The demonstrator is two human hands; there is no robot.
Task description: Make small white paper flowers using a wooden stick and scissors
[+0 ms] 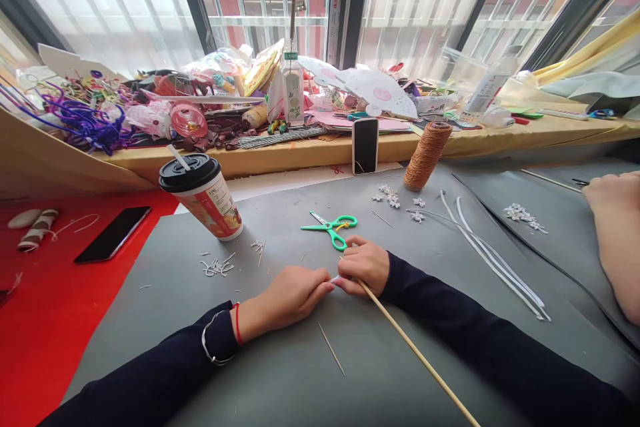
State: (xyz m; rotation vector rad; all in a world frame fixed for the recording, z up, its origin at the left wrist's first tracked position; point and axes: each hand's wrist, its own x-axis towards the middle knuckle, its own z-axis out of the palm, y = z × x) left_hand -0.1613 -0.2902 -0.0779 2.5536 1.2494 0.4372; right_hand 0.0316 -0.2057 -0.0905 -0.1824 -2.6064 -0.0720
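Note:
Near the middle of the grey mat, my left hand point(291, 297) and my right hand point(365, 269) meet at the fingertips. Between them shows a small white strip point(336, 279), pinched by both. A long thin wooden stick point(415, 350) runs from under my right fingers toward the bottom right edge. Green-handled scissors point(334, 228) lie partly open just beyond my right hand. In front of my hands a thin needle-like stick point(331, 348) rests on the mat. White scraps point(219, 267) lie left of my hands.
A lidded paper cup point(210, 203) stands at the left, with a black phone point(113, 235) beside it. Behind are an upright phone point(365, 145) and a brown twine spool point(428, 156). White strips point(495, 257) lie right. Another person's hand point(617, 203) is at the right edge.

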